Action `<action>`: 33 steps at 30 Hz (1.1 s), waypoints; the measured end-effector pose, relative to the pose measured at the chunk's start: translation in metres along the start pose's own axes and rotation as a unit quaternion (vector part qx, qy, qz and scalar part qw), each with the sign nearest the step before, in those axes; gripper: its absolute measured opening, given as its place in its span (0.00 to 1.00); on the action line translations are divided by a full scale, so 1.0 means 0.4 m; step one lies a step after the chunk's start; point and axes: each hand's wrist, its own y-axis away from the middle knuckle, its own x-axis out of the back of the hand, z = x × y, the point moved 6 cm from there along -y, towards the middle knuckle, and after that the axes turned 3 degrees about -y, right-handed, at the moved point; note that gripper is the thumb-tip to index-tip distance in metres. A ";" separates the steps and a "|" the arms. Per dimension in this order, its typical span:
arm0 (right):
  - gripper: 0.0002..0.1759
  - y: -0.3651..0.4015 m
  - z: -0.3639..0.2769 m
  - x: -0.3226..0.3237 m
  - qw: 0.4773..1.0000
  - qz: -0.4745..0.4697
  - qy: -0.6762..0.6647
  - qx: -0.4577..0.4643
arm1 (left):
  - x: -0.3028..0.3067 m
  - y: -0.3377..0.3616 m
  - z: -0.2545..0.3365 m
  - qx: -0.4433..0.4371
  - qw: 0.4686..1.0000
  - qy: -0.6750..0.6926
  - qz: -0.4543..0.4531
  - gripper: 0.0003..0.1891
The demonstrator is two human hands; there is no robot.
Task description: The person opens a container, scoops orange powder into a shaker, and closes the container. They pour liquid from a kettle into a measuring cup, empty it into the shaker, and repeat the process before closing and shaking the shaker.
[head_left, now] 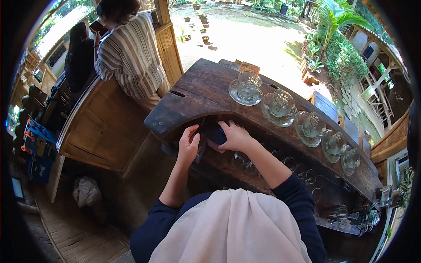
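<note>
Dark-blue object, exact kind unclear, is gripped by the curled right hand at the wooden surface's curved near edge. The left hand is half open beside it, its hold unclear. Seemingly mid-handling, any lift calls for clearing that edge.

Place: open-sided wooden café or drinks counter, by the look of it
Serving surface: long, dark, rough-edged wooden surface with a row of clear glass cups on glass saucers
Underneath: more glassware in the shaded space below
Nearby: panelled wooden counter, a person in a striped shirt standing beside it
Outdoors: sunlit yard, potted plants, palm, stepping stones
</note>
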 end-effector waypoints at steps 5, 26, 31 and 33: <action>0.54 0.005 0.004 -0.004 0.999 0.006 -0.042 0.000 | -0.014 0.006 -0.011 0.014 0.998 0.049 -0.026 0.16; 0.48 0.346 -0.131 0.227 0.955 0.100 -0.140 0.243 | -0.155 0.134 0.245 -0.045 0.944 0.108 -0.310 0.60; 0.48 0.387 -0.104 0.219 0.955 0.115 -0.151 0.228 | -0.188 0.151 0.231 -0.046 0.935 0.122 -0.330 0.59; 0.48 0.392 -0.099 0.215 0.954 0.112 -0.163 0.227 | -0.194 0.152 0.229 -0.046 0.934 0.128 -0.332 0.58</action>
